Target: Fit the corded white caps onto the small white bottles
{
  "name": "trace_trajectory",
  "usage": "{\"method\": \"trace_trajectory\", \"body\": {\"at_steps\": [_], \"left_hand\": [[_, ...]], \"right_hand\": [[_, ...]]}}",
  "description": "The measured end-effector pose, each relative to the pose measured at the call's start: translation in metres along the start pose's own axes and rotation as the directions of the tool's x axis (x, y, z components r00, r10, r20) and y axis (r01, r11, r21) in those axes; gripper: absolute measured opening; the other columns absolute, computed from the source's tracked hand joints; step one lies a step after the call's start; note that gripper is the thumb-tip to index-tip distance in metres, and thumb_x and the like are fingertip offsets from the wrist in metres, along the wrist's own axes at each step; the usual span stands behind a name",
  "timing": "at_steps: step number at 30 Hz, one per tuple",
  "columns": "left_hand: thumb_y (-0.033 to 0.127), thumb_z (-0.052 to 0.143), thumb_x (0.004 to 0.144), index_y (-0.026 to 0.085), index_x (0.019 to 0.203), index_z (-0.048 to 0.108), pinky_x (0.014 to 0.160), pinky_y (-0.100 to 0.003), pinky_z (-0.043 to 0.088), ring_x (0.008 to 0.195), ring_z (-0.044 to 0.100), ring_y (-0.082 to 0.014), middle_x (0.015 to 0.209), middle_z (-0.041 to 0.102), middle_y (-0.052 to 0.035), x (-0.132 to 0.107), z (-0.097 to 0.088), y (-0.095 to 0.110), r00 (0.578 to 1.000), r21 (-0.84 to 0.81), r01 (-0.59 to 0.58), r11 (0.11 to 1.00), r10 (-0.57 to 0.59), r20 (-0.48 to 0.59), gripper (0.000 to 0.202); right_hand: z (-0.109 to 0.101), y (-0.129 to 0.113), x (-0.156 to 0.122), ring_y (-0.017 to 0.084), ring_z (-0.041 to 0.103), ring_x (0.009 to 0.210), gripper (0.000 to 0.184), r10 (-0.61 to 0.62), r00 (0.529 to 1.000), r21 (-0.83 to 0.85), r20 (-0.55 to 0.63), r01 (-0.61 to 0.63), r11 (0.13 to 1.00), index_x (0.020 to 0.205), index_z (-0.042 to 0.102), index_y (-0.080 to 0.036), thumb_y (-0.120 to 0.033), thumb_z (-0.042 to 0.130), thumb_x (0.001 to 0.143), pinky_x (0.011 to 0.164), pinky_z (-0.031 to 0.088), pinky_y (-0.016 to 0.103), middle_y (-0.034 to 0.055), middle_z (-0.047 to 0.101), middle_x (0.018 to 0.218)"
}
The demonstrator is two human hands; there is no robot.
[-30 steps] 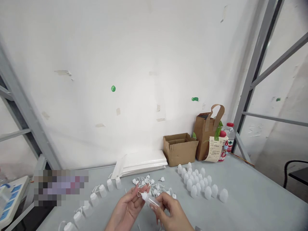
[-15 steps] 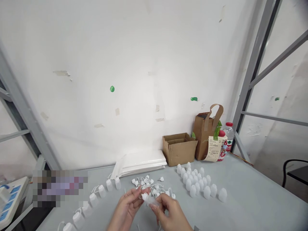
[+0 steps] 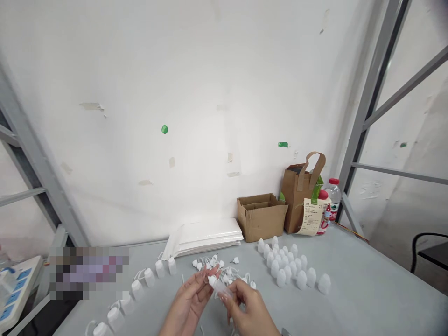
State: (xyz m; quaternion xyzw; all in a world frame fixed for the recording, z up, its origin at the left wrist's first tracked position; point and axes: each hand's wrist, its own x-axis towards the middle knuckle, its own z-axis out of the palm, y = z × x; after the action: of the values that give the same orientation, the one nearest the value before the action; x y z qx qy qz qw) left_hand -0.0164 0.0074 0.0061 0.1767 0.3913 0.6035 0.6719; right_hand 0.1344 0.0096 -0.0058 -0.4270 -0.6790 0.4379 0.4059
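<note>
My right hand (image 3: 247, 305) grips a small clear plastic bottle (image 3: 221, 290) near the bottom edge of the view. My left hand (image 3: 191, 298) pinches the white cap (image 3: 212, 281) at the bottle's top end. Both hands hover just above the grey table (image 3: 357, 289). Right behind them lies a pile of small white caps with loops (image 3: 220, 269). A cluster of several translucent bottles (image 3: 290, 268) stands to the right of the pile. A curved row of capped bottles (image 3: 140, 289) runs off to the left.
A stack of white bags (image 3: 205, 238) lies against the wall. Beside it are an open cardboard box (image 3: 262, 217), a brown paper bag (image 3: 301, 191) and drink bottles (image 3: 332, 196). Grey metal frame posts (image 3: 371, 102) rise at both sides. A power strip (image 3: 14, 289) sits far left.
Both hands stay on the small bottle and shift only slightly; the left fingers have turned a little on the cap. The view has barely moved.
</note>
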Motion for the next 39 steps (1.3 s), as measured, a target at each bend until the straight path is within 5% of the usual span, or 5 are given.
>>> {"method": "trace_trajectory", "body": {"at_steps": [11,21,28,36,39], "left_hand": [[0.027,0.074,0.063,0.013,0.079,0.073,0.075,-0.025,0.052,0.087,0.069,-0.0224,0.09,0.076,-0.011,0.002,-0.004,-0.005,0.997,0.122,-0.025,0.992,0.017,0.069,0.022],[0.04,0.067,0.068,0.013,0.085,0.072,0.083,-0.029,0.049,0.094,0.066,-0.0235,0.098,0.073,-0.0127,-0.001,0.003,0.007,0.992,0.081,-0.11,0.991,0.105,0.069,0.032],[0.039,0.079,0.051,0.016,0.066,0.073,0.092,-0.031,0.044,0.099,0.063,-0.026,0.086,0.077,-0.0095,-0.004,0.003,0.011,0.981,0.21,-0.191,0.959,0.19,0.024,0.028],[0.043,0.075,0.053,0.016,0.063,0.072,0.097,-0.041,0.039,0.101,0.061,-0.0315,0.086,0.076,-0.0114,-0.008,0.009,0.008,0.964,0.381,-0.26,0.887,0.262,0.048,0.028],[0.046,0.072,0.056,0.016,0.065,0.072,0.099,-0.04,0.037,0.105,0.06,-0.0309,0.093,0.075,-0.0125,-0.007,0.008,0.008,0.967,0.379,-0.251,0.891,0.25,0.052,0.031]], "right_hand": [[0.0,0.004,0.0,0.012,0.048,0.047,0.036,0.033,0.997,-0.027,0.067,-0.031,0.999,0.065,0.04,-0.022,-0.054,0.049,0.078,0.048,0.037,0.021,-0.0035,0.049,0.048],[-0.001,0.003,0.001,0.012,0.048,0.049,0.045,-0.003,0.995,0.152,0.099,-0.012,0.988,0.071,0.045,-0.02,-0.065,0.044,0.077,0.05,0.041,0.022,-0.0004,0.054,0.056],[-0.002,0.0,-0.001,0.011,0.048,0.049,0.044,0.007,0.994,0.127,0.113,-0.021,0.992,0.071,0.044,-0.02,-0.063,0.043,0.078,0.05,0.041,0.023,0.0,0.055,0.058],[-0.003,0.008,-0.002,0.015,0.055,0.06,0.009,-0.055,0.982,-0.157,0.182,0.084,0.984,0.085,0.049,-0.019,-0.026,0.052,0.079,0.061,0.044,0.024,-0.0002,0.06,0.064],[-0.001,0.015,-0.003,0.017,0.055,0.072,0.013,-0.154,0.981,-0.317,0.115,0.183,0.931,0.081,0.053,-0.02,-0.014,0.058,0.07,0.066,0.044,0.026,0.0029,0.058,0.078]]}}
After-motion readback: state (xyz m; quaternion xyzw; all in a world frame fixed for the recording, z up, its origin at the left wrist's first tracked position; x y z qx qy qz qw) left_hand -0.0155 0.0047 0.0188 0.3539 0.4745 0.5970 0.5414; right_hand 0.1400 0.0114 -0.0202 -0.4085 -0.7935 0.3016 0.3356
